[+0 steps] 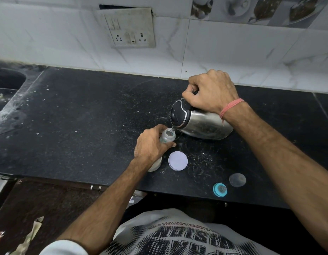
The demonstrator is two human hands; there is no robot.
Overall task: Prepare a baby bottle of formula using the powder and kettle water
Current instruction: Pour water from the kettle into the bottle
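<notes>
My left hand (151, 144) grips a clear baby bottle (168, 136) standing open on the black counter (86, 116). My right hand (209, 91) holds the handle of a steel kettle (201, 124) with a black lid, tipped to the left so its spout sits over the bottle's mouth. A thin stream of water runs into the bottle. A white container (156, 165) stands partly hidden under my left wrist. Beside it lies a round white lid (178, 161).
The bottle's teal ring with teat (219, 189) and a clear cap (237, 180) lie near the counter's front edge at the right. A sink (5, 85) is at the far left. A wall socket panel (130, 28) sits above. Spilled powder speckles the counter.
</notes>
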